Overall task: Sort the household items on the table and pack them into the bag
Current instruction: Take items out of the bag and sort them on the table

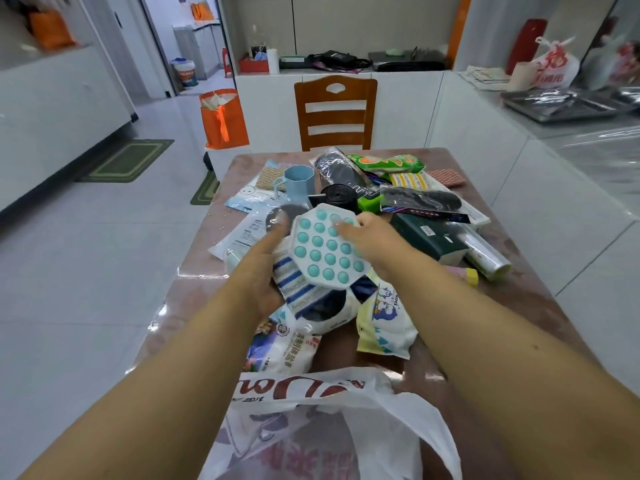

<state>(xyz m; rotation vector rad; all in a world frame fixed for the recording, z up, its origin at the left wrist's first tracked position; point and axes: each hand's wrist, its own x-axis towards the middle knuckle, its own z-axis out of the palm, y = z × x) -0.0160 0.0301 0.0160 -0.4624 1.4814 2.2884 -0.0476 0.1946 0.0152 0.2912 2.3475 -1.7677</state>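
An octagonal white pad with teal bumps is lifted over the pile at the table's middle. My right hand grips its right edge, thumb on top. My left hand supports it from the left and below, together with a blue-and-white striped cloth. A white plastic bag with red print lies open at the near edge. Between the bag and my hands lie a salt packet and a yellow-white pouch.
Further back on the pink table are a blue cup, a black bag roll, a dark green box, a clear film roll and snack packets. A wooden chair stands at the far end. An orange bag sits on the floor.
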